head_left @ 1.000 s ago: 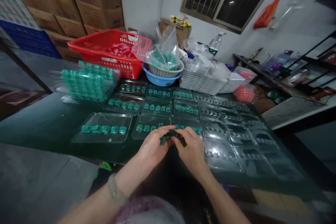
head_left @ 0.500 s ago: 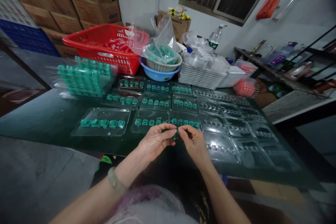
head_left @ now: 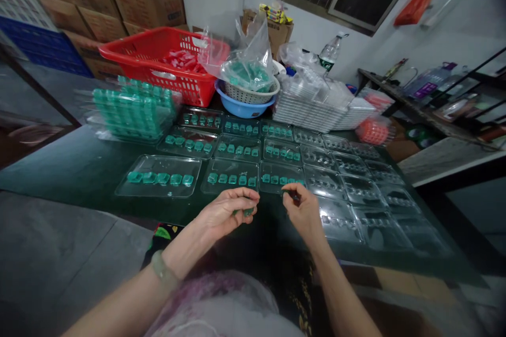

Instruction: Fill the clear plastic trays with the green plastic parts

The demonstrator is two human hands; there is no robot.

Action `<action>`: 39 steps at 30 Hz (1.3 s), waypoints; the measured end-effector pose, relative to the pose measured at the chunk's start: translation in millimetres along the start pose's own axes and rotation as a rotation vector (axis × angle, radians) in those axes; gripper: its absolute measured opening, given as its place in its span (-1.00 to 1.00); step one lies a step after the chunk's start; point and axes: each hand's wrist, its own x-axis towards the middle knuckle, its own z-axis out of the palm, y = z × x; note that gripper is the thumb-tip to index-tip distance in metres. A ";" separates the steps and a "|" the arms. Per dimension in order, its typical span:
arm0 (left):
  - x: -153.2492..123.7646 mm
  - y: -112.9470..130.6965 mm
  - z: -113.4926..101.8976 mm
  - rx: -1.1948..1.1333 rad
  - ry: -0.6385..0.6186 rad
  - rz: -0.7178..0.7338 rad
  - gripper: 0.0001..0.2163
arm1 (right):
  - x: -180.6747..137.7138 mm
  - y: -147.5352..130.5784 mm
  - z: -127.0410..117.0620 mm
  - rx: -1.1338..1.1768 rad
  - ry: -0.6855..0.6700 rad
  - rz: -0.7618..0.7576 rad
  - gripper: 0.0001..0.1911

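Note:
My left hand (head_left: pixel 229 211) is closed, its curled fingers around at least one small green translucent piece (head_left: pixel 248 212), mostly hidden in the grip. To the right, apart from it, my right hand (head_left: pixel 301 211) pinches thumb and forefinger together; a small dark thing shows at the tips, too unclear to name. That hand is at the front edge of a clear plastic tray (head_left: pixel 272 187) with a row of green cube-like pieces. Another filled tray (head_left: pixel 231 190) lies just beyond my left hand, and a third tray (head_left: pixel 158 191) is farther left.
Clear trays without green pieces (head_left: pixel 340 235) cover the right side. A stack of filled trays (head_left: pixel 126 116) stands back left. Behind are a red basket (head_left: pixel 158 76), a blue basin (head_left: pixel 245 109) with a bag of green pieces (head_left: pixel 249 75), and stacked clear trays (head_left: pixel 304 110).
My hands were together at the green piece; now they are apart. The right hand has moved right toward the tray, and the left slightly left. The view has shifted a little.

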 end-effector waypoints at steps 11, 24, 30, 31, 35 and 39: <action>-2.0 -14.0 22.8 0.201 0.121 0.131 -0.77 | -16.5 -15.9 14.5 0.278 0.011 0.011 -0.80; 0.9 -13.8 21.7 0.632 0.236 0.274 -0.77 | -28.6 -9.4 13.7 0.086 0.026 -0.145 -0.75; -8.9 -3.3 30.0 0.849 0.127 0.383 -0.85 | -29.2 -2.9 8.1 0.324 -0.098 0.099 -0.82; -9.8 -2.2 30.6 0.868 0.106 0.396 -0.86 | -29.2 -1.8 7.0 0.389 -0.133 0.150 -0.81; -11.7 0.6 31.7 0.953 -0.006 0.431 -0.87 | -29.3 3.1 2.6 0.588 -0.242 0.266 -0.81; -12.0 2.4 33.1 1.072 -0.162 0.418 -0.85 | -27.5 10.5 -4.0 0.673 -0.400 0.328 -0.81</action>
